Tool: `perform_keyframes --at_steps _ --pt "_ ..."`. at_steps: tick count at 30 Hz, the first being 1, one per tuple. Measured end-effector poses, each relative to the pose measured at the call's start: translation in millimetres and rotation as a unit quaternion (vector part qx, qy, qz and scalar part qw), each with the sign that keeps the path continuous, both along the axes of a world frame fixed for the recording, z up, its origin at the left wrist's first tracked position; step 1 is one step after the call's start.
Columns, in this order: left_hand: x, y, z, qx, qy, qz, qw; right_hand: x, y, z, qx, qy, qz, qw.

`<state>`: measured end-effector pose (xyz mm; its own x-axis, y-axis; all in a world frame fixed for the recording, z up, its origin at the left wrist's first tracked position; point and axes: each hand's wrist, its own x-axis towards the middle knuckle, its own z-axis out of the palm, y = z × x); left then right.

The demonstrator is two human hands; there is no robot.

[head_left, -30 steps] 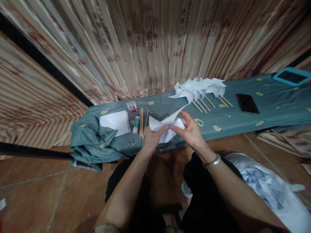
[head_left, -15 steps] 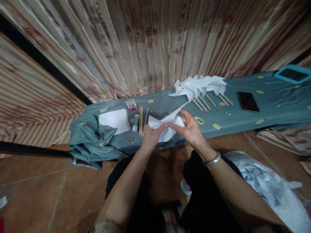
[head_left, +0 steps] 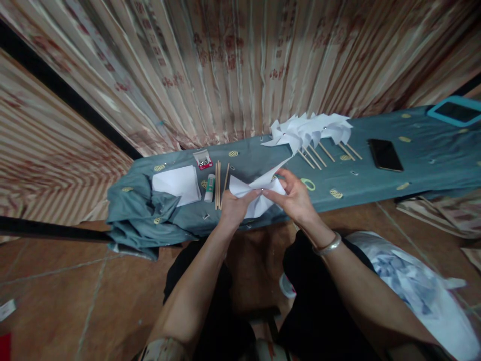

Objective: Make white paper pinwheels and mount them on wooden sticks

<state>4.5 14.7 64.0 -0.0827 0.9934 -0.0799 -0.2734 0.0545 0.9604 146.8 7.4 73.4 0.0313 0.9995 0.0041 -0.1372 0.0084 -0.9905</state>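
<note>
Both sets of fingers are pinched on the paper: the left hand grips its lower middle, and the right hand nips a folded flap from the right, thumb on top. The paper is held just above the near edge of the table, about midway along it, with one long corner pointing up toward the far edge.

The step looks like gathering the cut corners of a pinwheel to its centre. To do it well, I would keep the left pinch fixed at the centre so flaps already gathered do not spring back, and bend each flap in a soft curve rather than a crease.

On the table, just left of the hands, lie sticks, a glue stick, a small packet and a sheet, the last near the left end where the cloth is bunched. Along the far edge to the right lie finished pinwheels, then a phone, and a tablet at the right end.

A striped curtain hangs behind. The floor is brown tile, and a bag of scraps sits at the person's right.
</note>
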Motion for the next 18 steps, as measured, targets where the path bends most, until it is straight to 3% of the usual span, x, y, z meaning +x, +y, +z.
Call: perform_keyframes --at_steps 18 --pt "-2.6 0.7 -3.3 0.023 0.039 0.008 0.999 -0.9 0.2 -0.4 -0.012 0.011 0.01 1.0"
